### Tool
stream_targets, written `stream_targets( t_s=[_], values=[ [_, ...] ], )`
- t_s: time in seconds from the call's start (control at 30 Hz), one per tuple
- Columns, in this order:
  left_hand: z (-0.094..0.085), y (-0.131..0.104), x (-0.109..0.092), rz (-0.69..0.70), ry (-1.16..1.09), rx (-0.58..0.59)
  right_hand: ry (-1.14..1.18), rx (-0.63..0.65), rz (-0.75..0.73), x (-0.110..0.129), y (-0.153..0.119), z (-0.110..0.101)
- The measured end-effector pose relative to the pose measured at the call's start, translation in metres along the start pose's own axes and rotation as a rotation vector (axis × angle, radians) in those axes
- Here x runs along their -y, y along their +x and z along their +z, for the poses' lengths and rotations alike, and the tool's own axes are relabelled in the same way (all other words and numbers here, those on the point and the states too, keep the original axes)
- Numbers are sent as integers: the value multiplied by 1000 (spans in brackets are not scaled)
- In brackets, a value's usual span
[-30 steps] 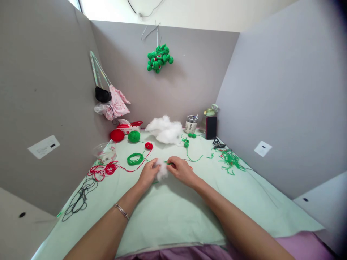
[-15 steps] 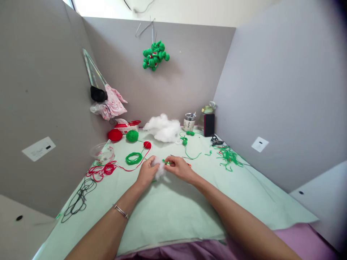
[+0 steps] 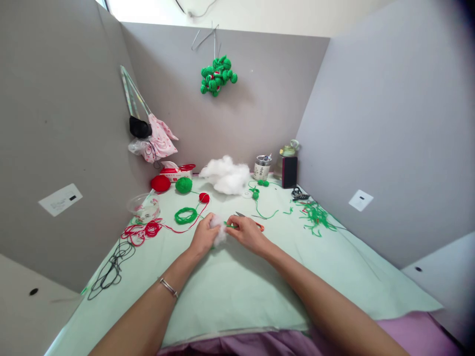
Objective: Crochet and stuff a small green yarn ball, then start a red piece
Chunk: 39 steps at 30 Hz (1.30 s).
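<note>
My left hand [image 3: 205, 234] is closed round a small tuft of white stuffing [image 3: 220, 236] at the middle of the table. Close on its right, my right hand [image 3: 245, 232] pinches a short green strand or piece [image 3: 230, 225] against the tuft. Whether the green piece joins something inside the stuffing is hidden. Orange-handled scissors [image 3: 261, 227] lie partly behind my right hand. A green yarn coil [image 3: 185, 216] and a small red ball [image 3: 204, 198] rest left of and beyond my hands.
A stuffing pile [image 3: 225, 176], green ball [image 3: 183, 185], red ball [image 3: 161, 183], can [image 3: 261, 169] and phone [image 3: 289, 172] stand at the back. Green scraps [image 3: 317, 217] lie right. Red yarn [image 3: 143, 232], black cord [image 3: 113, 272] and a clear bowl [image 3: 144, 207] are left.
The view has shifted slightly, so the scene sits a little further right. More of the scissors shows behind my right hand. Both hands keep their hold.
</note>
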<state>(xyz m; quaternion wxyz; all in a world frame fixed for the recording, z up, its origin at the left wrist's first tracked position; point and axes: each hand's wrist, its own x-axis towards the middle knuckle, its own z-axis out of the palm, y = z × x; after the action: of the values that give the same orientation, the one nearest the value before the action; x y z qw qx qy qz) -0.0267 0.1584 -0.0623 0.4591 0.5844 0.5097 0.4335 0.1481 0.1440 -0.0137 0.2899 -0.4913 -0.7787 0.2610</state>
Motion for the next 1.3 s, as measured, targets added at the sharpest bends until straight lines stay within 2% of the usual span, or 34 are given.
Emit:
stream_targets(
  t_s=[0.27, 0.47, 0.6, 0.73, 1.1, 1.3],
  values=[
    [7, -1, 3, -31, -94, -85, 100, 33, -8, 6, -4, 7],
    [12, -10, -8, -93, -296, 11, 204, -11, 58, -5, 4, 9],
    [6, -13, -22, -114, -426, 80, 268, -45, 129, -16, 9, 6],
    [-2, -11, -28, -116, -496, 92, 308, -70, 169, -22, 11, 2],
    [2, -11, -15, -133, -275, 218, 332, 34, 163, -24, 7, 1],
    [-2, -9, -12, -157, -193, 267, 367, 60, 140, -25, 6, 5]
  ],
)
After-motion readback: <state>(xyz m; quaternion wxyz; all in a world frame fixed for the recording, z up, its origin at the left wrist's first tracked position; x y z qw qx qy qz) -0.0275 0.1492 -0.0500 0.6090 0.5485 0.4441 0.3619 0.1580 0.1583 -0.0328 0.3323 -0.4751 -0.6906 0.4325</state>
